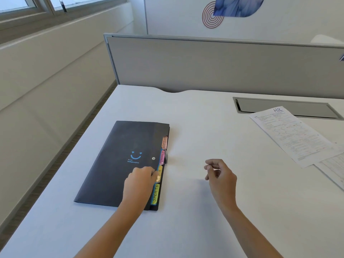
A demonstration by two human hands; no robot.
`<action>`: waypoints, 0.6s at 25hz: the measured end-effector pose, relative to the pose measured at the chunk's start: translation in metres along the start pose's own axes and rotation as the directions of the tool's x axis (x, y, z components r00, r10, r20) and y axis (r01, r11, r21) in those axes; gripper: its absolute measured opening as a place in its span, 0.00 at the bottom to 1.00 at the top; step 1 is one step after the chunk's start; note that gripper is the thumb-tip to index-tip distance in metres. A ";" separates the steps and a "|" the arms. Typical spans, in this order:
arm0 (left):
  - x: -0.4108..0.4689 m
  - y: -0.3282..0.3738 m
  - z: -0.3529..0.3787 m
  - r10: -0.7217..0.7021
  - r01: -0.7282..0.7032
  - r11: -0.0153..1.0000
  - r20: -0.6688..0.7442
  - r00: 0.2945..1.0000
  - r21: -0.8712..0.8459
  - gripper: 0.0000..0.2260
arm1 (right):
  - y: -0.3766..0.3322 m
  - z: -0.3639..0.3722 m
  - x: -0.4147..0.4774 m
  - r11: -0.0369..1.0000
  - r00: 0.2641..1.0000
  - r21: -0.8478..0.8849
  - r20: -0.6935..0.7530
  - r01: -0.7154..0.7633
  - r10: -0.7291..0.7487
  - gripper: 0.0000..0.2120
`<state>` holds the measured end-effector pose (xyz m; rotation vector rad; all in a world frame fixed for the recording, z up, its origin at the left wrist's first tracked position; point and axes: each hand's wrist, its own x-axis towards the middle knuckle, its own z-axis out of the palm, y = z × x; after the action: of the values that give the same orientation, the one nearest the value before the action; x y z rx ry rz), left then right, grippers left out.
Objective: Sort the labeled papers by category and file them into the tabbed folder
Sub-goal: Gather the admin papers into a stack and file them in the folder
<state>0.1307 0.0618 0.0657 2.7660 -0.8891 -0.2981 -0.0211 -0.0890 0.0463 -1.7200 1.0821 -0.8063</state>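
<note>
Two bare forearms reach in from the bottom edge. The left hand (139, 181) lies palm down on the cover of the folder (119, 157), its fingers bent over the cover's right edge and touching the orange tab (158, 176). Whether they pinch that tab or only press on it cannot be told. The right hand (220, 174) hangs just above the bare table (186, 118), well right of the folder. Its fingers are loosely curled, thumb tip near the forefinger, and it holds nothing.

The folder is dark and closed, and lies flat on the left half of the table, turned slightly clockwise. Its cover bears a blue smile print and a small round snap (153, 158). Coloured tabs stick out along its right edge: from far to near, a salmon ADMIN tab (164, 143), a pink FINANCE tab (162, 156), the orange tab partly under the fingers, and a yellow-green SPORTS tab (155, 194).

The papers lie at the table's right side, well apart from the folder. The top sheet (290, 135) has HR handwritten at its head and overlaps further sheets (333, 170) that run off the right edge. Its far corner overlaps a grey hatch (279, 108) set into the table. A grey partition (223, 66) stands along the far edge.
</note>
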 end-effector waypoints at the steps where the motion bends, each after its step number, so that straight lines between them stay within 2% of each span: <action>1: -0.006 0.005 -0.004 -0.020 0.017 0.999 -0.056 0.998 -0.048 0.16 | 0.004 -0.011 0.003 1.000 1.000 -0.008 -0.016 0.004 -0.004 0.10; 3: -0.018 0.024 -0.006 -0.032 0.009 0.989 -0.150 0.988 -0.147 0.17 | 0.011 -0.035 0.010 1.000 0.998 -0.018 -0.057 0.001 -0.002 0.09; 7: -0.025 0.072 0.005 0.048 -0.134 0.919 -0.232 0.972 -0.370 0.19 | 0.026 -0.084 0.017 1.000 0.986 -0.019 -0.166 -0.007 0.004 0.09; 11: -0.027 0.127 0.027 0.195 -0.266 0.903 -0.229 0.954 -0.337 0.18 | 0.048 -0.142 0.024 0.999 0.966 -0.035 -0.260 -0.012 0.003 0.09; 15: -0.034 0.165 0.056 0.258 -0.307 0.862 -0.173 0.951 -0.404 0.08 | 0.078 -0.201 0.036 0.997 0.945 -0.077 -0.328 -0.032 0.005 0.09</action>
<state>-0.0011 -0.0575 0.0611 2.1928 -1.0424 -0.2454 -0.2041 -0.2083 0.0486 -1.6765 1.3678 -1.0767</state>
